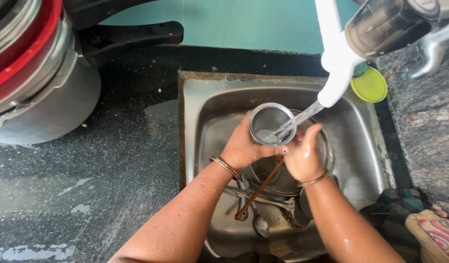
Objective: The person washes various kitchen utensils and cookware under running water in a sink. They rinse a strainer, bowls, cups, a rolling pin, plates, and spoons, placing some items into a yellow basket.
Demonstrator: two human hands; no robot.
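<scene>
My left hand (241, 146) grips a small steel tumbler (271, 124) over the steel sink (205, 104), its mouth tilted up toward me. Water streams from the white tap spout (334, 63) into the tumbler. My right hand (305, 156) is wet and rests against the tumbler's right side, fingers partly curled. Both wrists wear thin gold bangles. Below the hands a steel bowl (283, 178), steel spoons (258, 221) and a thin brown stick (258, 190) lie in the sink.
A big steel pressure cooker (44, 73) with a black handle stands on the wet dark granite counter (102, 185) at left. A yellow-green lid (369, 85) lies by the sink's far right corner. Patterned cloth (424, 224) lies at lower right.
</scene>
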